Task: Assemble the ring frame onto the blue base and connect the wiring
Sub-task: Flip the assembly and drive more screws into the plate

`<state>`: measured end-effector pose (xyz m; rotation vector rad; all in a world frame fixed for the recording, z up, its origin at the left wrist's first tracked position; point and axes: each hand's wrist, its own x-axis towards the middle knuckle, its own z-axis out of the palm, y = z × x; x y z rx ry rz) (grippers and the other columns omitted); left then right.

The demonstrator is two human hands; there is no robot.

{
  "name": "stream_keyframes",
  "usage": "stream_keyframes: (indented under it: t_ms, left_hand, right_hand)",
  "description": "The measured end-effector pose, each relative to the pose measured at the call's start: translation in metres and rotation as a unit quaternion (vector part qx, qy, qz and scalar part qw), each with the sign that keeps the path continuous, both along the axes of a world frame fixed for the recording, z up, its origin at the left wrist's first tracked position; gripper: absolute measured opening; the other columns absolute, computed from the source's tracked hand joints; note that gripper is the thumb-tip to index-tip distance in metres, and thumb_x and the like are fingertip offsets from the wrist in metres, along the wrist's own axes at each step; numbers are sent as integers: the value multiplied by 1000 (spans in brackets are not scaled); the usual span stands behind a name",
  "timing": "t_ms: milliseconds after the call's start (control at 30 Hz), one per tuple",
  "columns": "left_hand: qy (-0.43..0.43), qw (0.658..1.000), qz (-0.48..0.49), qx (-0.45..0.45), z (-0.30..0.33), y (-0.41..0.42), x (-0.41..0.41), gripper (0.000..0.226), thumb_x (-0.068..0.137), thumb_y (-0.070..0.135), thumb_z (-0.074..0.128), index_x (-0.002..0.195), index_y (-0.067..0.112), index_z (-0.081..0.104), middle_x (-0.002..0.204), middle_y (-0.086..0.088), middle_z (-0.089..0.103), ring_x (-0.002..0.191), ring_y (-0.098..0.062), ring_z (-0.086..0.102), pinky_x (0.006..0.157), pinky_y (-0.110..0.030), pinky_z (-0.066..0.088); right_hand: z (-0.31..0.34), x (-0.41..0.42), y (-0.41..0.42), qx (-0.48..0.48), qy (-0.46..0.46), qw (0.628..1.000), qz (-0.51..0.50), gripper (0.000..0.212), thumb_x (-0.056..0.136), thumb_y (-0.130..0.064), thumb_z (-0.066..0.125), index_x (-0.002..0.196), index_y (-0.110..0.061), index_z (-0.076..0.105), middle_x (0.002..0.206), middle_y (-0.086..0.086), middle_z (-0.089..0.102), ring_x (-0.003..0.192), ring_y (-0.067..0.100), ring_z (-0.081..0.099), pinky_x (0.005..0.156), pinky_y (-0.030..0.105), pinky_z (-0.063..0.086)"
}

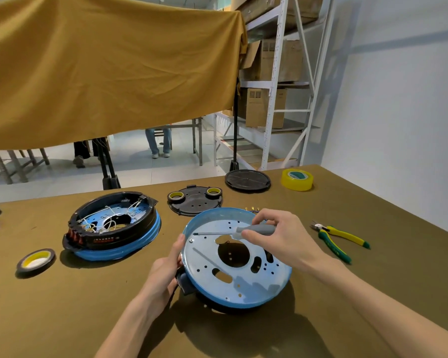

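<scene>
The left hand (166,270) grips the rim of the tilted blue base (233,285), while the right hand (274,236) holds a grey-handled screwdriver (254,229) across its perforated plate. On the olive surface (62,306), an assembled blue base with black ring frame (114,226) and white wiring sits to the left; green-and-yellow pliers (339,237) lie right.

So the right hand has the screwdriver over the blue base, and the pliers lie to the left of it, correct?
Not quite. The head view shows the pliers lying to the right of the blue base, not the left. The right hand does hold the screwdriver over the base.
</scene>
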<state>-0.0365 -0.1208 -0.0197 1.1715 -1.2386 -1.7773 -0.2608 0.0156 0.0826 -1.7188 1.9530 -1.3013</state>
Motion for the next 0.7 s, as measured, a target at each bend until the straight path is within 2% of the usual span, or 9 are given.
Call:
stream_keyframes:
  t_ms: [167,233,400,700]
  left_hand:
    - [5,1000,-6,0,2,0,0,93,62,84,64,110,5,76,102,-8,80,110,-26,70,100,-39,52]
    - [10,1000,-9,-1,3,2,0,92,63,83,64,110,4,76,102,-8,80,110,-26,71,98,-38,53]
    - [10,1000,-17,-7,5,5,1,87,68,81,64,110,6,76,103,-8,80,113,-26,69,113,-46,45]
    - [5,1000,-11,-2,6,5,1,92,61,84,64,108,6,77,101,-6,80,114,-25,67,116,-45,40]
  right_hand:
    - [0,1,-6,12,13,1000,13,21,82,-42,84,80,-27,69,56,-22,59,51,1,53,49,12,38]
    - [0,1,-7,10,11,1000,14,21,81,-42,84,81,-26,70,57,-17,61,50,1,54,48,12,38]
    - [-2,2,-10,16,21,1000,11,22,81,-44,84,81,-26,71,63,-5,62,49,3,51,47,14,38]
    - [4,1,-12,33,39,999,5,26,81,-49,83,83,-26,71,70,-3,63,55,2,52,50,15,39]
